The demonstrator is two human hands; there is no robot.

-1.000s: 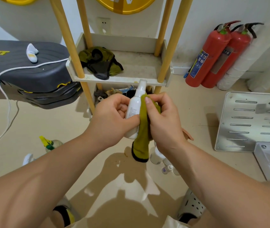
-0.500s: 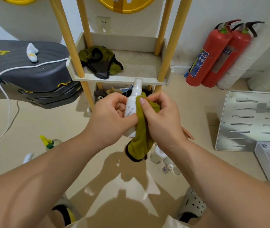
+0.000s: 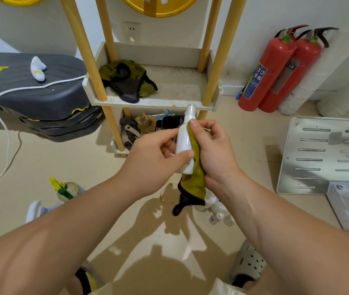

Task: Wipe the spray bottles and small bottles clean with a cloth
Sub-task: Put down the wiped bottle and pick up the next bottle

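Note:
My left hand grips a white spray bottle upright in the middle of the view, thumb across its lower body. My right hand presses an olive-green cloth with a black edge against the bottle's right side; the cloth's tail hangs below. Under my right wrist, small bottles stand on the floor, partly hidden. A spray bottle with a yellow-green trigger and a white spray bottle sit on the floor at lower left.
A low shelf with yellow posts stands ahead, with more olive cloths on it and clutter below. Two red fire extinguishers lean at the right wall. A perforated metal plate lies right. A dark bench with a white cable is left.
The cloth in my right hand has slid down along the bottle's side, leaving more of the white body and cap bare. Both hands moved slightly right in view.

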